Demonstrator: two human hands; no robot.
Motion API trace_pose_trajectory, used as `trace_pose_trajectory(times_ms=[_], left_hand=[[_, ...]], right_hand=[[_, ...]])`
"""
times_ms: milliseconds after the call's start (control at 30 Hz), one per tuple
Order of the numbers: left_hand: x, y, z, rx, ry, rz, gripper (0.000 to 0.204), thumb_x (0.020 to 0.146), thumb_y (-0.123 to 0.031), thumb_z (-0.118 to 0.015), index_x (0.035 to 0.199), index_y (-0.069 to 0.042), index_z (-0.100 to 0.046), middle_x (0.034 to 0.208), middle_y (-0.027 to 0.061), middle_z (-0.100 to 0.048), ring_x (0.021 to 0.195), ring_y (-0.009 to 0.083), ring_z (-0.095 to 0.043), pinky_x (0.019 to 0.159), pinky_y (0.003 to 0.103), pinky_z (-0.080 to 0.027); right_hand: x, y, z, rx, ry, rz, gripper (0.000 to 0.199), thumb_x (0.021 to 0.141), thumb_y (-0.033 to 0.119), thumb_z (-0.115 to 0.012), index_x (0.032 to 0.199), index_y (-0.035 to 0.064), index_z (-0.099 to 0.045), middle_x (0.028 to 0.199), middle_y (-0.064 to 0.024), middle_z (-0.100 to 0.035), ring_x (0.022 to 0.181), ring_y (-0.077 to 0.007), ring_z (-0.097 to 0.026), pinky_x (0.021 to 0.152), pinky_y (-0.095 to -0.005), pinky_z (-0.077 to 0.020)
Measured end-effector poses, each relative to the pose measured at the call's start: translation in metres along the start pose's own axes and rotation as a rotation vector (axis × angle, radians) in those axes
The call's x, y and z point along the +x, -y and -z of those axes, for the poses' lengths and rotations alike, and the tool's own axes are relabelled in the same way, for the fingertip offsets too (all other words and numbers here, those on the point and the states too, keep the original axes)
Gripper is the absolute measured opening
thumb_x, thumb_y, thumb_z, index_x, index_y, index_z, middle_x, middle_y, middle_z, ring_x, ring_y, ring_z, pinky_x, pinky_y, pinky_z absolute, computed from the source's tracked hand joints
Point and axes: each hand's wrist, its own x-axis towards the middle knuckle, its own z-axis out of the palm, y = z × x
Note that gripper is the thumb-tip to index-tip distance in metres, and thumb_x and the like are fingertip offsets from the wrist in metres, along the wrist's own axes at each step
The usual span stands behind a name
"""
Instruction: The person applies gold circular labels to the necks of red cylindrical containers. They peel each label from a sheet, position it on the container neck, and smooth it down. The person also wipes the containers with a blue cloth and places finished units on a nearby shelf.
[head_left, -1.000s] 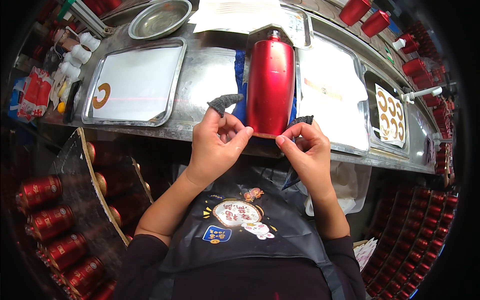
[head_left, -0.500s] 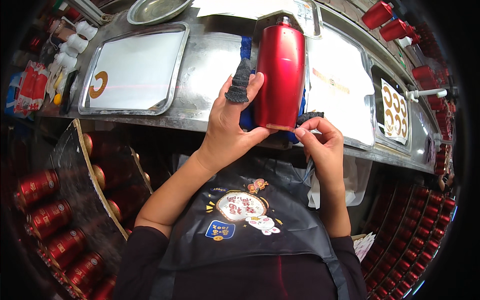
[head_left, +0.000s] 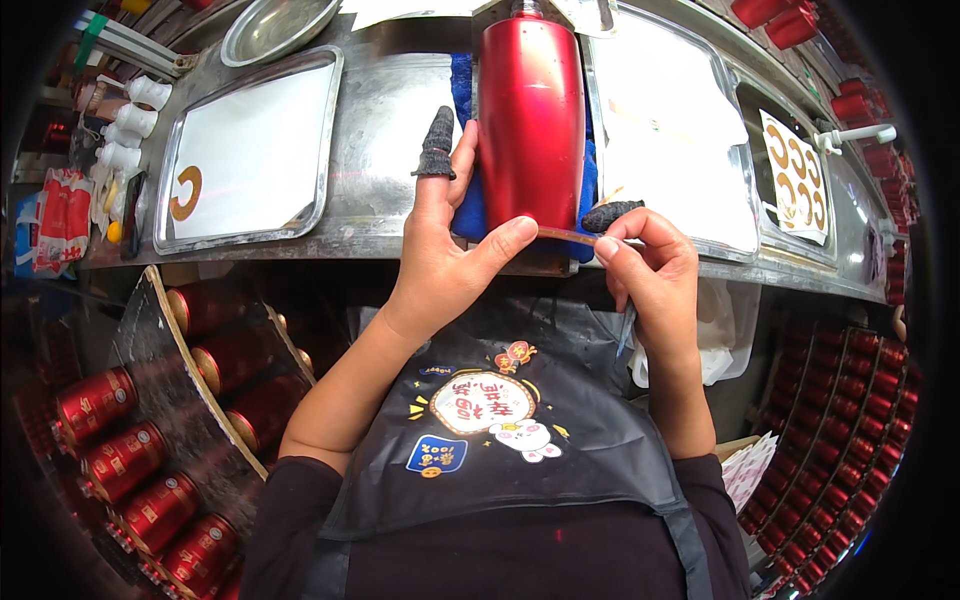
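Note:
A glossy red bottle (head_left: 530,120) lies with its neck pointing away from me, over a blue cloth (head_left: 588,190). My left hand (head_left: 440,235) steadies its near left side. The thumb presses at the near end, and a dark finger cot (head_left: 437,140) covers a raised finger. From that thumb a thin golden strip (head_left: 566,235) stretches across the bottle's base. My right hand (head_left: 655,270) pinches the strip's right end; another dark finger cot (head_left: 610,215) is on one of its fingers. Below that hand a slim bluish pointed thing (head_left: 627,332) sticks out, its kind unclear.
On the left, a metal tray (head_left: 325,170) holds a white sheet and one golden C-shaped piece (head_left: 186,193). A second white-covered tray (head_left: 680,130) lies right of the bottle, beside a sheet of C-shaped pieces (head_left: 796,180). Red cans (head_left: 95,400) fill racks below on both sides.
The view has shifted slightly. The strip now shows as a longer, thinner line between my left thumb and right fingers. The bottle sits a little farther from me in the picture.

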Motion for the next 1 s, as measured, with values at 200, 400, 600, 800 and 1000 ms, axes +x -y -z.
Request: trace_pose_trajectory(times_ms=[200,400,600,800,1000], left_hand=[[-0.001,-0.001,0.0,-0.04,-0.044,0.012,0.093,0.088,-0.01,-0.076,0.155,0.007,-0.013,0.159,0.0275,-0.029,0.147,0.03,-0.034,0.118,0.039,-0.031],[-0.002,-0.004,0.01,-0.261,-0.006,0.105,0.085,0.094,0.0,-0.064,0.158,0.001,-0.009,0.162,0.0246,-0.025,0.15,0.0303,-0.027,0.121,0.04,-0.025],[-0.001,-0.006,0.014,-0.303,-0.008,0.136,0.074,0.096,-0.003,-0.06,0.155,0.003,-0.015,0.161,0.0258,-0.026,0.151,0.0342,-0.025,0.122,0.045,-0.024],[-0.002,-0.004,0.003,-0.148,-0.019,0.061,0.085,0.09,-0.007,-0.073,0.153,0.007,-0.017,0.16,0.0266,-0.028,0.15,0.0331,-0.027,0.121,0.042,-0.024],[-0.001,-0.003,0.003,-0.15,-0.022,0.048,0.085,0.089,-0.007,-0.074,0.152,0.009,-0.019,0.16,0.026,-0.029,0.149,0.0328,-0.029,0.121,0.041,-0.024]], right_hand=[[0.002,-0.001,-0.004,-0.001,0.002,0.001,0.009,0.09,0.007,-0.069,0.087,0.0029,-0.061,0.067,0.0036,-0.056,0.05,-0.0011,-0.045,0.043,-0.0173,-0.0322],[0.004,-0.006,-0.005,-0.011,-0.001,0.009,0.01,0.09,0.009,-0.069,0.085,0.0027,-0.062,0.07,0.0031,-0.058,0.052,-0.0009,-0.047,0.043,-0.0175,-0.0337],[0.007,-0.007,-0.003,0.003,0.011,0.014,0.011,0.089,0.009,-0.07,0.085,0.003,-0.062,0.07,0.0031,-0.058,0.051,-0.0007,-0.047,0.043,-0.017,-0.0344],[0.006,-0.006,-0.002,-0.003,0.023,-0.006,0.011,0.09,0.009,-0.07,0.086,0.0028,-0.062,0.073,0.0033,-0.06,0.056,-0.0001,-0.049,0.048,-0.0166,-0.0355],[0.008,-0.008,-0.002,0.009,0.013,0.018,0.011,0.09,0.01,-0.069,0.085,0.0033,-0.062,0.07,0.0032,-0.058,0.051,-0.0008,-0.048,0.043,-0.017,-0.0348]])
